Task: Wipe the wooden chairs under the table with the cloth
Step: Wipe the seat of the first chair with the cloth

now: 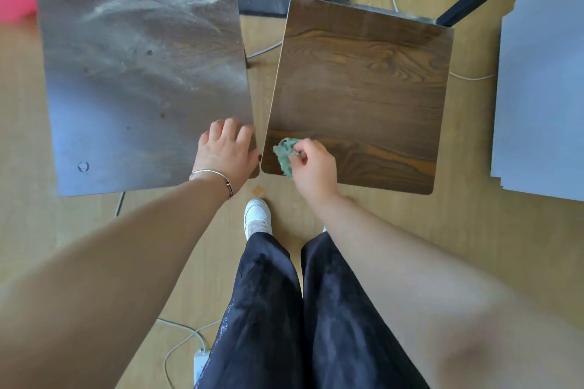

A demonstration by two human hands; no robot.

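The right hand [311, 164] pinched a green cloth [285, 153] against the near-left corner of the right chair seat [363, 88]. The left hand [228, 148] gripped the dusty left chair seat [142, 88] at its near-right corner.

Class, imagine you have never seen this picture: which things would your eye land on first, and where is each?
The left seat stands out first, grey with dust smears, beside the right seat, whose dark wood grain shows clearly. At the right seat's near left corner, the right hand pinches a crumpled green cloth against the wood, while the left hand holds the left seat's near right corner.
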